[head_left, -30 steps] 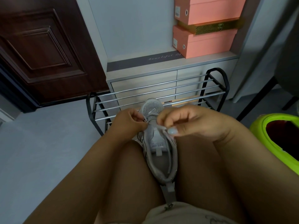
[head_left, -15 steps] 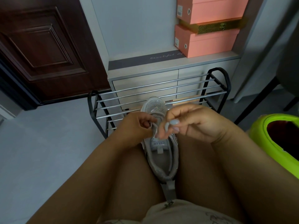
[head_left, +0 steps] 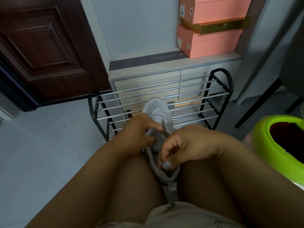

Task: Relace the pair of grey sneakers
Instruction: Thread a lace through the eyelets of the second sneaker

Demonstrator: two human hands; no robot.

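One grey sneaker lies wedged between my thighs, toe pointing away toward the rack. Pale laces cross its front part. My left hand grips the sneaker's left side at the tongue, fingers curled over it. My right hand hangs over the shoe's opening with its fingers curled down, the fingertips pinching something pale near the heel collar; whether that is the lace end I cannot tell. The second sneaker is not in view.
A black and chrome shoe rack stands just beyond my knees, before a pale drawer cabinet bearing pink shoe boxes. A dark wooden door is at left, a lime green bin at right, grey floor at left.
My right hand has dropped from the laces over the tongue down to the shoe's opening near the heel. My left hand has shifted slightly onto the tongue.
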